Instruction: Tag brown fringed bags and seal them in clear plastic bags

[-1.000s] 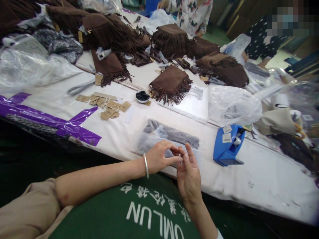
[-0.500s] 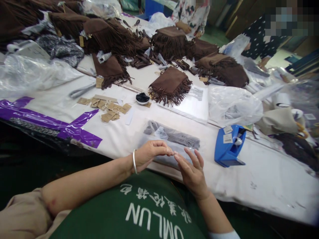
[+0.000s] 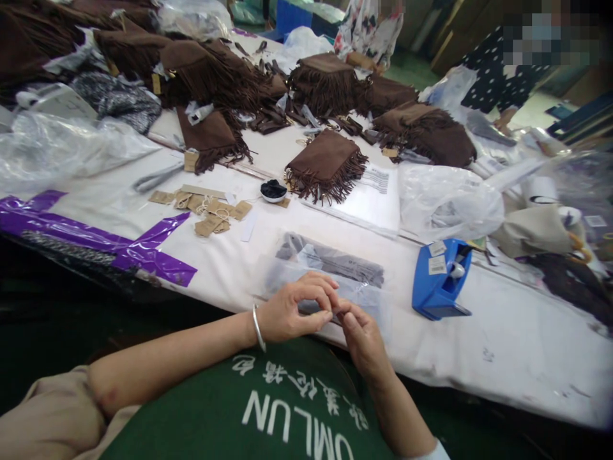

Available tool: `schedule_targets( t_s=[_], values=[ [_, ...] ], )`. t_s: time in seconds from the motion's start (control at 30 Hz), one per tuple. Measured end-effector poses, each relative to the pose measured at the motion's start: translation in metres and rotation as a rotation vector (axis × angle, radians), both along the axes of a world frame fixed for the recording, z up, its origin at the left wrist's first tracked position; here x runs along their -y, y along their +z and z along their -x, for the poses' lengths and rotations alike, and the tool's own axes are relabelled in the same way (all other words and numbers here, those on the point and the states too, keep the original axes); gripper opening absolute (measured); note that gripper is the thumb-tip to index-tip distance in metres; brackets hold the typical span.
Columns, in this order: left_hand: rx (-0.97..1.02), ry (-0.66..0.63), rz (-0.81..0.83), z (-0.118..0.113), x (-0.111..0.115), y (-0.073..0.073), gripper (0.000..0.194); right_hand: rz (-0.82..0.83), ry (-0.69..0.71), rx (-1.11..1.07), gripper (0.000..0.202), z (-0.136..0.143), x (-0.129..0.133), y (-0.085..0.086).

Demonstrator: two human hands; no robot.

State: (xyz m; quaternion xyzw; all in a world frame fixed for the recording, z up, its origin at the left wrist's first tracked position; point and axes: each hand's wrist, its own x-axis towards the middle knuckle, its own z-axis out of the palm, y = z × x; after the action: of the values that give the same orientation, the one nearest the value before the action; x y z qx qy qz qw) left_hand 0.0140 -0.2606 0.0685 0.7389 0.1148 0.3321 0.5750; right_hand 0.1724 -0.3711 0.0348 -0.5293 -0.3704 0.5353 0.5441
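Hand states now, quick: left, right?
Left hand: curled, thumb near its fingertips; cannot tell if it holds anything.
Right hand: fingers bent toward thumb, close to the left fingertips; grip cannot be told.

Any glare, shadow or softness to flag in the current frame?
Head view: bright glints on the purple tape; near-black shadow below the table; pixelation at upper right; between left hand and right hand, detail too soft to identify anything pinched.

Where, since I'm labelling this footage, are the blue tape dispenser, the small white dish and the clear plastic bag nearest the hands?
Blue tape dispenser [image 3: 433, 291], head view: blue body.
Small white dish [image 3: 272, 200], head view: front wall.
Clear plastic bag [image 3: 363, 296], head view: bare plastic toward its right end.
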Motion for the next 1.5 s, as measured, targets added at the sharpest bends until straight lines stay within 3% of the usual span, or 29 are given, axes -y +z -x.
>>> schedule_targets(
  t_s=[0.13,0.23,0.37,0.5,0.6,0.73,0.83,1.0,1.1,1.23,1.33,1.5],
  values=[
    [-0.055,0.109,-0.360,0.004,0.003,-0.010,0.005,0.078,-0.047,-0.230,0.013,0.021,-0.005,0.004],
    [-0.097,0.150,-0.583,0.010,0.002,-0.016,0.007,0.117,-0.144,-0.332,0.014,0.026,-0.006,0.001],
    [-0.149,0.178,-0.778,0.017,-0.002,-0.026,0.015,0.102,-0.196,-0.397,0.009,0.028,-0.007,-0.002],
    [-0.195,0.119,-0.908,0.027,-0.011,-0.036,0.027,0.070,-0.162,-0.418,0.011,0.028,-0.011,0.002],
    [-0.192,0.187,-0.852,0.043,-0.027,-0.040,0.025,0.103,-0.080,-0.403,0.014,0.022,-0.015,0.007],
    [-0.292,0.477,-0.600,0.066,-0.056,-0.045,0.022,0.148,0.016,-0.314,0.018,0.004,-0.028,0.011],
    [-0.430,0.501,-0.499,0.072,-0.071,-0.057,0.031,0.153,0.139,-0.086,0.021,-0.012,-0.050,0.009],
    [-0.529,0.543,-0.320,0.068,-0.077,-0.081,0.016,0.202,0.387,0.250,0.022,-0.023,-0.094,0.010],
    [-0.513,0.543,-0.323,0.068,-0.075,-0.073,0.009,0.205,0.393,0.156,0.022,-0.016,-0.109,0.019],
    [-0.337,0.475,-0.336,0.063,-0.065,-0.040,0.022,0.214,0.218,-0.205,0.020,0.007,-0.109,0.029],
    [-0.218,0.410,-0.300,0.052,-0.057,-0.020,0.028,0.220,0.122,-0.312,0.017,0.025,-0.099,0.029],
    [-0.173,0.381,-0.353,0.038,-0.050,-0.016,0.021,0.235,0.071,-0.310,0.015,0.041,-0.086,0.025]
  ],
)
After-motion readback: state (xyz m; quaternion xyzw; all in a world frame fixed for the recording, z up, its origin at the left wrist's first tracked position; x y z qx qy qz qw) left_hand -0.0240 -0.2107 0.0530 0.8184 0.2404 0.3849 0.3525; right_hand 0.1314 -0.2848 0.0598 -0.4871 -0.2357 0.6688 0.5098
